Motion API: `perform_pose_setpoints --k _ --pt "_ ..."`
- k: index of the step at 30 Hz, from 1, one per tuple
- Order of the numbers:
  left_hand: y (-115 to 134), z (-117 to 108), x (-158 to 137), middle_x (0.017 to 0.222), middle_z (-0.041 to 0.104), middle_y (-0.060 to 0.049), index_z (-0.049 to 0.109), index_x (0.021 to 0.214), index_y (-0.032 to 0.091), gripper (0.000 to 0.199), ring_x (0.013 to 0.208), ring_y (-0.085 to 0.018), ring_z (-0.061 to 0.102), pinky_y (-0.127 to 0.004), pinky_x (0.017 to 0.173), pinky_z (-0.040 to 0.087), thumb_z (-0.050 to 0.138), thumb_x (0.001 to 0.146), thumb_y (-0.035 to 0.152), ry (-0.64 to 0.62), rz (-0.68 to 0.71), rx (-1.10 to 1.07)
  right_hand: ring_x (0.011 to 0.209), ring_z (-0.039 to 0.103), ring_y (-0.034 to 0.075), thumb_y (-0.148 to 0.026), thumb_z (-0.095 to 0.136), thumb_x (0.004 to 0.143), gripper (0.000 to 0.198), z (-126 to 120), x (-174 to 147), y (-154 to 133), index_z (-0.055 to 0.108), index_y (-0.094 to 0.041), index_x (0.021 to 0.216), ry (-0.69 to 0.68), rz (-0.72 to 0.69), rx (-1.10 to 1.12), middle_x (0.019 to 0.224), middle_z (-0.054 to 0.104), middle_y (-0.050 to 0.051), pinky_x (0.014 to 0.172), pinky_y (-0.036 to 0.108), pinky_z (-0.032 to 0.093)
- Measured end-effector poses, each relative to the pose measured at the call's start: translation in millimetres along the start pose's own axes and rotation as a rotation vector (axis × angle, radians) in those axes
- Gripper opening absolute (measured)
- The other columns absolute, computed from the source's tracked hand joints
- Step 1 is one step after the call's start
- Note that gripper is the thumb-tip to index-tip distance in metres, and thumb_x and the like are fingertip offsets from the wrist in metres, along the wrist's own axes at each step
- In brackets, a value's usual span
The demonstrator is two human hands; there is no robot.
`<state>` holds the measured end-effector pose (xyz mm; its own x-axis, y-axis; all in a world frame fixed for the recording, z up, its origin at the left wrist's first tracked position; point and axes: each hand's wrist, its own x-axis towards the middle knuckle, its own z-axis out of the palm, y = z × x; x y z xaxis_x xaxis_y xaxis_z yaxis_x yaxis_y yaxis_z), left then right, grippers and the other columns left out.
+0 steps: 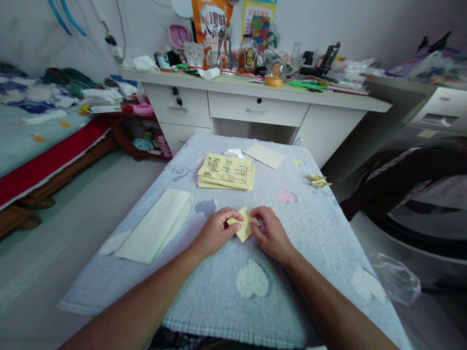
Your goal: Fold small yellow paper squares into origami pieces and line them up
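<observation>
A small piece of folded yellow paper [244, 228], roughly diamond-shaped, is held between my two hands just above or on the cloth-covered table. My left hand [221, 230] pinches its left corner between thumb and fingers. On the other side, my right hand [270, 232] grips the right corner the same way. Beyond them lies a stack of yellow paper sheets [228, 172] with black handwriting on top. Small folded yellow paper pieces [318, 181] sit near the table's right edge.
A folded pale cloth or paper [156, 226] lies at left on the table [292, 301]. Behind the stack are a cream card [264, 155] and crumpled white tissue [233, 153]. A cluttered white desk [255, 109] stands behind, a washing machine [440, 114] at right, a bed [44, 141] at left.
</observation>
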<state>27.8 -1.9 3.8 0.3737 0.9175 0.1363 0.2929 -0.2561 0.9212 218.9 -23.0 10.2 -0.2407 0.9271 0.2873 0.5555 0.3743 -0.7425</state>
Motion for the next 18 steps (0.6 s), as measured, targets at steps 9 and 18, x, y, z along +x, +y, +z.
perform_pose_setpoints --k 9,18 --pt "-3.7 -1.8 4.2 0.091 0.067 -0.006 0.066 0.098 0.014 0.023 0.079 -0.016 0.061 -0.027 0.071 0.046 0.055 0.082 0.026 0.021 -0.118 -0.11 0.107 0.042 0.025 -0.007 0.057 0.066 0.043 -6.5 -0.1 -7.0 0.054 -0.022 0.107 -0.121 -0.197 -0.145 0.112 0.049 0.007 0.092 0.042 0.035" --pt "-1.3 0.1 3.3 0.095 0.06 -0.006 0.068 0.099 0.013 0.025 0.064 -0.01 0.055 -0.022 0.058 0.045 0.054 0.082 0.023 -0.026 -0.122 -0.137 0.101 0.044 0.024 -0.018 0.063 0.072 0.032 -4.6 -0.2 -3.9 0.058 -0.021 0.103 -0.18 -0.235 -0.132 0.107 0.052 0.006 0.089 0.041 0.033"
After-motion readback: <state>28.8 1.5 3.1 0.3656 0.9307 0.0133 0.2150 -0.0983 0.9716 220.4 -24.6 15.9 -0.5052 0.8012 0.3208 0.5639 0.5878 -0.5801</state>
